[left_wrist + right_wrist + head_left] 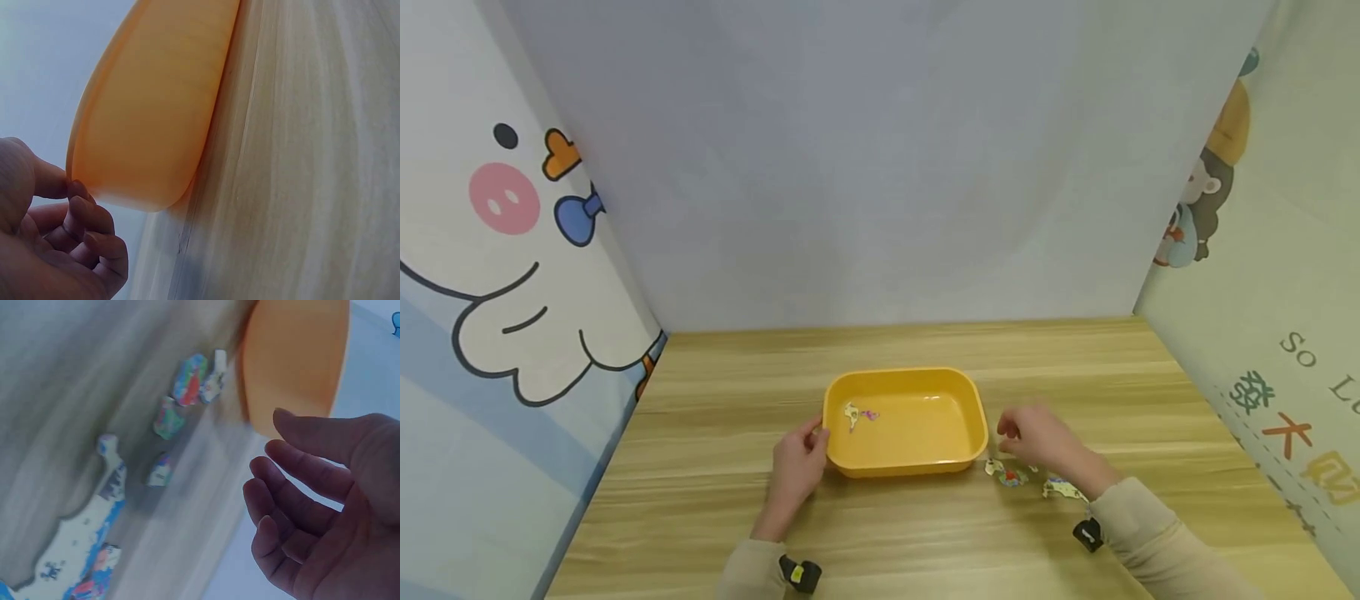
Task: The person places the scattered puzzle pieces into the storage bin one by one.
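A yellow plastic tray (917, 437) sits on the wooden table, holding two small printed pieces, one pale (851, 412) and one pinkish purple (870, 415), near its left end. My left hand (797, 467) pinches the tray's left rim between thumb and fingers. Just off the right end hovers my right hand (1041, 437), fingers loosely bent and nothing between them. Several colourful cut-out pieces that look like puzzle pieces lie below it, among them a red and green one (189, 380) and a long white and blue one (78, 540).
The wooden table (715, 425) meets a plain grey backdrop (880, 167) behind the tray. Printed panels stand at both sides, with a cartoon duck (497, 275) on the left one. A black wrist device (801, 575) is on the left wrist, another (1087, 534) on the right.
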`<act>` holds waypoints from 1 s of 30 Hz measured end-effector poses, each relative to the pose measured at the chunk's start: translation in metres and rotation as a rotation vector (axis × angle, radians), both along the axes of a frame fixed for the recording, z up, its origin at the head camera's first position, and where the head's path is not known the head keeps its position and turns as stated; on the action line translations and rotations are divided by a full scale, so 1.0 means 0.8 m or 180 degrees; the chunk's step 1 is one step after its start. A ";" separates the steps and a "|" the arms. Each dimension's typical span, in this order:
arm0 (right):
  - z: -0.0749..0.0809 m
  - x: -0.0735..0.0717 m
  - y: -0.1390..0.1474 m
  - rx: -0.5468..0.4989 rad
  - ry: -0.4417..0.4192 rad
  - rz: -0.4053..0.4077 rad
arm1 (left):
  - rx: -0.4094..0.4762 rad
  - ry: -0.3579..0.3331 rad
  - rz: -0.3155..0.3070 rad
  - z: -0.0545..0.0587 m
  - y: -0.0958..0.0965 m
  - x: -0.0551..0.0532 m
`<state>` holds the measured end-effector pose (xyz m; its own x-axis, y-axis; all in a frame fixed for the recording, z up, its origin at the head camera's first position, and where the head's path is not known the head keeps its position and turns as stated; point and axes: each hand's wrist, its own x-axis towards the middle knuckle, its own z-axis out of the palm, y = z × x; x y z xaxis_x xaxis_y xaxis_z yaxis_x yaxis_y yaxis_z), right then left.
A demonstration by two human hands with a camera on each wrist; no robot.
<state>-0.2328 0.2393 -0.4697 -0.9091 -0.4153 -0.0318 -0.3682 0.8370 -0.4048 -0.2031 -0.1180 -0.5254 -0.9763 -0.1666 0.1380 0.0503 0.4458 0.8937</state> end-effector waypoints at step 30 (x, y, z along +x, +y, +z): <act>-0.037 0.007 -0.007 -0.0092 -0.0278 0.0061 | -0.0055 0.0082 -0.0063 0.005 0.001 0.003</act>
<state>-0.2269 0.2341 -0.4991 -0.8954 -0.4343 -0.0984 -0.3461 0.8177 -0.4599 -0.2007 -0.1175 -0.5216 -0.9755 -0.1446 0.1659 0.0822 0.4599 0.8842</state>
